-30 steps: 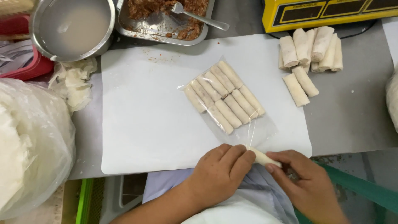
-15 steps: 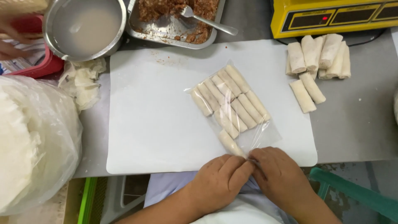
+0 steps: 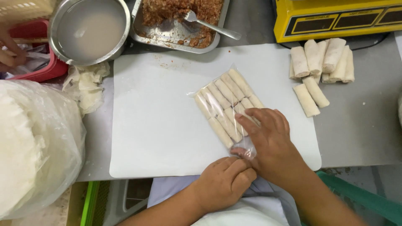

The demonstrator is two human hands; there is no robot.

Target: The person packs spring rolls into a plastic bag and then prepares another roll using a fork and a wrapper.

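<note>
At the near edge of a white cutting mat (image 3: 159,125), a clear plastic bag (image 3: 226,113) of pale spring rolls (image 3: 220,102) is seen being steadied by 2 bare hands. The left hand (image 3: 224,184) is curled, its fingers drawn together at the bag's open mouth, apparently pinching the loose film there so that the opening is kept gathered; the grip itself is partly hidden under the knuckles. The right hand (image 3: 270,140) is laid flat on the lower right of the bag, fingers spread slightly apart and pressed onto the rolls, seemingly so that the contents are held in rows and kept from sliding. The bag is placed near the middle of the mat, its long axis run diagonally, from the mouth at the near side up toward the far left; the rolls inside are packed side by side in 2 layers, each roll slanted from near right to far left. Farther right, on the grey tabletop (image 3: 360,125), a loose heap of unpacked rolls (image 3: 320,62) is stacked beside a yellow scale (image 3: 335,16). At the far side, a steel tray (image 3: 180,25) of reddish-brown filling with a spoon (image 3: 211,25) and a steel bowl (image 3: 90,29) of cloudy liquid are set. At left, a large bag of white wrappers (image 3: 33,146) is kept, and another person's hand (image 3: 10,50) is glimpsed by a red basket (image 3: 39,69).
</note>
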